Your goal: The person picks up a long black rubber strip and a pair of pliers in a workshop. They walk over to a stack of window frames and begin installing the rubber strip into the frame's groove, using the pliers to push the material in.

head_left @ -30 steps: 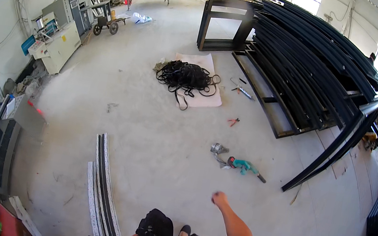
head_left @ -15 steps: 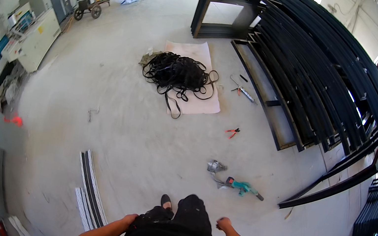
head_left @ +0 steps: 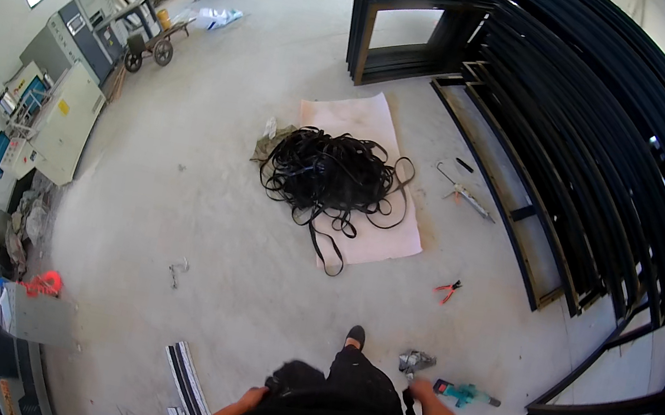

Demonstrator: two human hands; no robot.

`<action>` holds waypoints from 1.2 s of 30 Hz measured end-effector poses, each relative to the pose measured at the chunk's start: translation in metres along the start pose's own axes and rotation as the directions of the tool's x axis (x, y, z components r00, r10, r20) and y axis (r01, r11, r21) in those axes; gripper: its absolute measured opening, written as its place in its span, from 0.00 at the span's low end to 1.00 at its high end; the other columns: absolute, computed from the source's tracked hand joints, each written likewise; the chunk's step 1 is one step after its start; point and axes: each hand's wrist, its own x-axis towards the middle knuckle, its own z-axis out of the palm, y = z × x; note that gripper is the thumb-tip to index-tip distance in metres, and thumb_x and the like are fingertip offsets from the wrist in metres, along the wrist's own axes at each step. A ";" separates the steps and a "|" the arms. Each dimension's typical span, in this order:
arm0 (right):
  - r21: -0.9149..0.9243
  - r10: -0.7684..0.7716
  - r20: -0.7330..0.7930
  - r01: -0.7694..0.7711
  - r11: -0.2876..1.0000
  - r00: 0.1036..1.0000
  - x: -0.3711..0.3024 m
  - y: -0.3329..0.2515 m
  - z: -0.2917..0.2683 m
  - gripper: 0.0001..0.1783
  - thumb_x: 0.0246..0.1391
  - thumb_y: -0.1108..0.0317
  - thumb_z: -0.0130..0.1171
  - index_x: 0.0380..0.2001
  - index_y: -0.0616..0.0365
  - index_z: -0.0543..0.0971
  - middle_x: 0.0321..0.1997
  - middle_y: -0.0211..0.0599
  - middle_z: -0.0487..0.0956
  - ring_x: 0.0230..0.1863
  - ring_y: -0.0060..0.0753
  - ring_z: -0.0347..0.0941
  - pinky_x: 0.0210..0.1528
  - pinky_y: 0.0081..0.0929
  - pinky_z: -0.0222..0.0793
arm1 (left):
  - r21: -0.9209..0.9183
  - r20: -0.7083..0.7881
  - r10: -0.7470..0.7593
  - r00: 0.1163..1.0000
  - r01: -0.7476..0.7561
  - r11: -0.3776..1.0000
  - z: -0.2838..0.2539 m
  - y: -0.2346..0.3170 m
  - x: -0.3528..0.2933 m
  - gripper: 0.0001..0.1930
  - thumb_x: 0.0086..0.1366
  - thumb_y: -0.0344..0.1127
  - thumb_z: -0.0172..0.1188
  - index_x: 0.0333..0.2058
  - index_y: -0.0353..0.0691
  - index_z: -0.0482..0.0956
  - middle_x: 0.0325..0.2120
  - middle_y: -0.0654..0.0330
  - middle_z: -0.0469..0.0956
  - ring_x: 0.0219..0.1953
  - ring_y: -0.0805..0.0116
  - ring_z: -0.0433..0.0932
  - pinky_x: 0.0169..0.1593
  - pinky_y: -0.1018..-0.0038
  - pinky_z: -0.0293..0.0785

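Right hand [head_left: 420, 389]: low beside the right thigh, blurred, fingers seemingly curled; a dark strip [head_left: 409, 408] shows against it, but whether it is gripped or belongs to the clothing I cannot tell.
Left hand [head_left: 255, 395]: partly closed at the dark trousers [head_left: 360, 381]; whether it pinches the cloth or only rests there is unclear.
Teal power tool [head_left: 461, 394]: on the floor just right of the right hand, lying on its side, probably set down within easy reach.
Crumpled grey thing [head_left: 416, 362]: on the floor just beyond the same hand; its kind is too blurred to tell.
Tangled black strip [head_left: 325, 173]: heaped ahead on a pale pink sheet [head_left: 387, 247], likely to keep it off the dusty floor.
Red-handled pliers [head_left: 448, 292] and caulking gun [head_left: 472, 201]: on the floor between heap and dark frames [head_left: 588, 153], presumably handy there.
Arms: the right forearm slants up and inward from its black sleeve; the left angles inward, toward the body.
Shoe [head_left: 356, 335]: one foot shows forward.
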 end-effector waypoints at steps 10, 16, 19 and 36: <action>0.938 0.400 -0.348 0.314 0.150 0.848 0.340 -0.040 -0.546 0.14 0.54 0.62 0.50 0.31 0.64 0.75 0.21 0.37 0.77 0.23 0.27 0.74 0.27 0.27 0.70 | -0.578 -0.172 -0.588 0.791 0.402 0.710 -0.115 0.084 0.164 0.32 0.53 0.52 0.53 0.45 0.26 0.68 0.40 0.37 0.73 0.43 0.40 0.73 0.44 0.57 0.71; 0.655 0.139 -0.262 0.070 0.753 0.955 0.412 -0.037 -0.492 0.16 0.51 0.57 0.53 0.30 0.60 0.78 0.20 0.36 0.78 0.23 0.29 0.74 0.29 0.27 0.69 | -0.352 -0.109 -0.503 0.858 0.440 0.827 -0.246 0.141 0.266 0.36 0.53 0.57 0.52 0.50 0.28 0.65 0.45 0.37 0.70 0.50 0.42 0.69 0.54 0.58 0.64; 0.552 0.181 0.314 -0.334 0.764 0.932 0.409 -0.007 -0.431 0.10 0.48 0.66 0.52 0.27 0.61 0.78 0.18 0.38 0.77 0.20 0.30 0.74 0.23 0.27 0.70 | -0.354 0.027 -0.512 0.859 0.487 0.798 -0.316 0.151 0.314 0.35 0.53 0.57 0.52 0.49 0.29 0.66 0.45 0.37 0.71 0.49 0.44 0.70 0.53 0.59 0.65; 0.549 0.246 0.146 -0.285 0.785 0.958 0.681 0.023 -0.454 0.16 0.49 0.58 0.48 0.28 0.61 0.77 0.32 0.52 0.77 0.37 0.54 0.73 0.40 0.44 0.68 | 0.260 0.090 -0.791 0.606 0.752 0.606 -0.298 0.239 0.451 0.40 0.51 0.64 0.53 0.53 0.36 0.61 0.43 0.43 0.70 0.46 0.46 0.72 0.48 0.56 0.68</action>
